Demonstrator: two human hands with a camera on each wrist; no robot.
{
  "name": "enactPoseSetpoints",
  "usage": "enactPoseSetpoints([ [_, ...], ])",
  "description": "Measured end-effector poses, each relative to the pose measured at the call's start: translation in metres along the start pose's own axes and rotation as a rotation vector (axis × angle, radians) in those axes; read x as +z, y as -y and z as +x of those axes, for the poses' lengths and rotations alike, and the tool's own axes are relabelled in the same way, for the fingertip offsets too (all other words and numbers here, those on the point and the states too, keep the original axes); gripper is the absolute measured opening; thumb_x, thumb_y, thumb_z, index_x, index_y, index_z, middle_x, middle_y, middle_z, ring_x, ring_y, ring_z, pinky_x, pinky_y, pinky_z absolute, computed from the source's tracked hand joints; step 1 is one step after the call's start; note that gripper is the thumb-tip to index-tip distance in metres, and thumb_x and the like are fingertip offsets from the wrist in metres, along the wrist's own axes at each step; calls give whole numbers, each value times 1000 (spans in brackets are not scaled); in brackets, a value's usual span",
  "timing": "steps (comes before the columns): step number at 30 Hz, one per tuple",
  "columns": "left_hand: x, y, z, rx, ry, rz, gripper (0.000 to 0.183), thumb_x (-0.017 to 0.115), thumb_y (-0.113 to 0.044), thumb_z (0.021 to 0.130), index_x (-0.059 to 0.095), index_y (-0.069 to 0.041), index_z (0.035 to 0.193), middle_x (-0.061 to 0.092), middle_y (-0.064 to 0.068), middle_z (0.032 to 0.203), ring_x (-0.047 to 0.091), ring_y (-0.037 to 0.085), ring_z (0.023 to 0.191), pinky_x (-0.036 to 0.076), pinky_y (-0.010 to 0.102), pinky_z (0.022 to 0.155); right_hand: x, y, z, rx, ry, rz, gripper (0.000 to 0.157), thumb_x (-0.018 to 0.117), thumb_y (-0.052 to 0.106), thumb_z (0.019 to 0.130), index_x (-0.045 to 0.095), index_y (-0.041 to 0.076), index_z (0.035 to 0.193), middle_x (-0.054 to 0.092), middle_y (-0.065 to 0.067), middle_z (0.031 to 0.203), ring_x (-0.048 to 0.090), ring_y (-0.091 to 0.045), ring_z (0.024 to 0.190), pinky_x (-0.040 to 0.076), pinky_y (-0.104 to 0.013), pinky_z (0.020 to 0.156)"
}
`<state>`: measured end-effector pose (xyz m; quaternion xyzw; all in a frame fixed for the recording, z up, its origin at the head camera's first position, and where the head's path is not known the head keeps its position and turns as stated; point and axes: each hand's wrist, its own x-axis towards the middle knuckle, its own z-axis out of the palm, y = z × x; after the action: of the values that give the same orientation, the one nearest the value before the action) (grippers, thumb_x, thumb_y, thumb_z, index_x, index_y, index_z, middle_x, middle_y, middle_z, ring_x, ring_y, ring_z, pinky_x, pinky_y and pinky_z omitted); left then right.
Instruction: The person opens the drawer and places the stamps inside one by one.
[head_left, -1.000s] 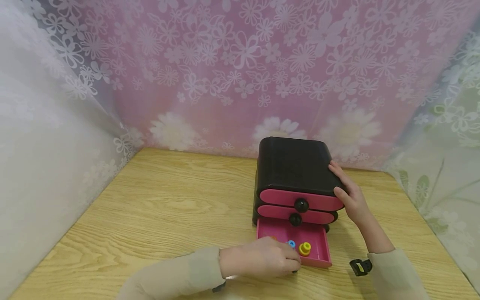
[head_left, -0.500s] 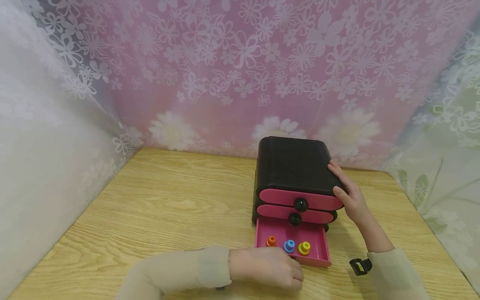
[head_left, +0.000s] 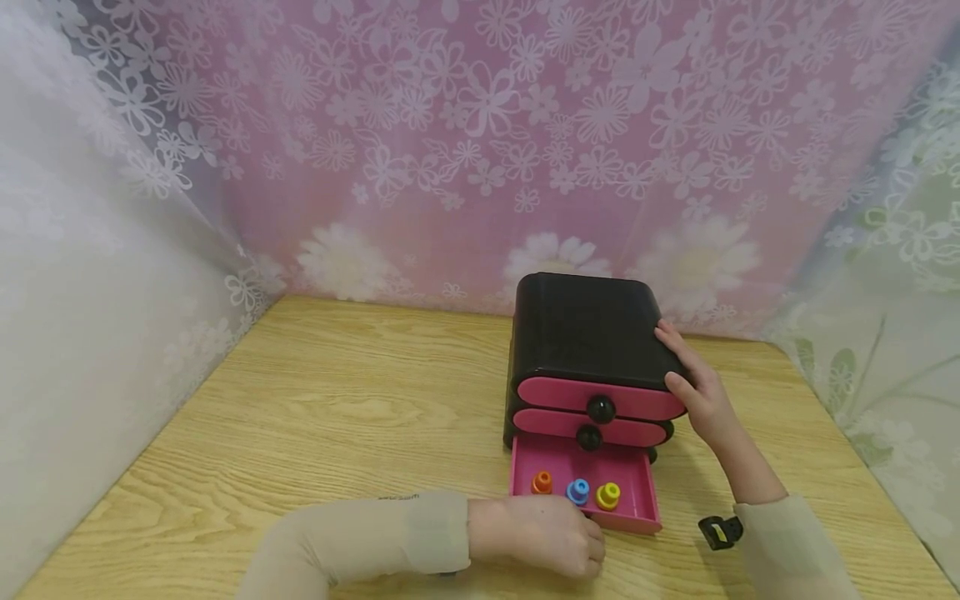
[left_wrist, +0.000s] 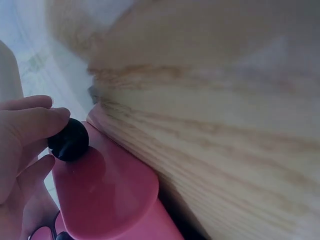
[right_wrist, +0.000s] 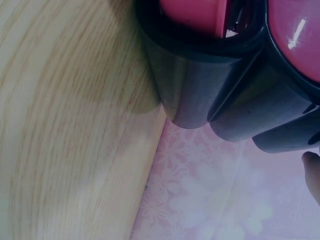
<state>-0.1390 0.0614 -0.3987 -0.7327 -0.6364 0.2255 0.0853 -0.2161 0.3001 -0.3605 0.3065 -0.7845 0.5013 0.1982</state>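
Note:
A black cabinet [head_left: 588,325] with pink drawers stands on the table, its bottom drawer [head_left: 637,524] pulled out. Three small stepped plastic pieces sit in that drawer: an orange one [head_left: 542,482], a blue one [head_left: 577,491] and a yellow one [head_left: 608,496]. My left hand [head_left: 543,533] is at the drawer's front. In the left wrist view its fingertips [left_wrist: 57,116] and thumb pinch the round black knob [left_wrist: 71,141]. My right hand [head_left: 703,398] rests along the cabinet's right side and top edge, fingers fairly straight; only a fingertip [right_wrist: 312,167] shows in the right wrist view.
Above the open drawer are two pushed-in drawers with black knobs, the top knob [head_left: 601,409] and the middle knob [head_left: 589,437]. Wood-grain table [head_left: 337,400] spreads to the left. A flowered pink curtain [head_left: 480,150] hangs behind. A black strap piece [head_left: 721,532] hangs by the right sleeve.
My left hand has shifted slightly down and right from above the drawer's front edge, uncovering the orange and blue pieces. The right hand and the drawer have stayed in place.

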Motion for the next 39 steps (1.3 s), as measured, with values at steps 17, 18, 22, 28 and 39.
enactPoseSetpoints([
  [17,1,2,-1,-39,-38,87,24,41,-14,90,59,-28,96,54,-14,99,46,3,98,40,11,72,0,3,1,-12,18,6,46,41,6,91,30,-3,134,20,-16,143,13,-16,132,18,-17,100],
  [18,1,3,-2,-40,-48,85,24,40,-14,90,60,-28,96,54,-14,99,46,3,99,40,12,72,1,3,1,-10,10,8,46,41,7,91,31,-3,134,21,-15,143,14,-16,132,18,-17,100],
  [22,1,6,-4,-56,-77,84,25,40,-12,90,60,-26,96,55,-12,102,46,5,103,41,13,75,1,3,1,-6,-17,7,45,43,7,90,34,-3,133,24,-14,142,15,-17,131,19,-17,99],
  [28,2,10,-5,-73,-105,70,25,41,-10,90,61,-25,94,55,-12,103,45,4,105,42,13,72,1,1,0,-13,-26,14,45,44,8,90,35,-3,133,25,-13,141,16,-17,131,19,-17,99],
  [39,13,20,-2,-151,-120,69,22,44,-13,90,62,-24,95,54,-10,108,45,6,106,44,14,71,1,4,1,5,-22,0,46,44,8,90,34,-2,133,25,-12,142,15,-17,131,19,-17,99],
])
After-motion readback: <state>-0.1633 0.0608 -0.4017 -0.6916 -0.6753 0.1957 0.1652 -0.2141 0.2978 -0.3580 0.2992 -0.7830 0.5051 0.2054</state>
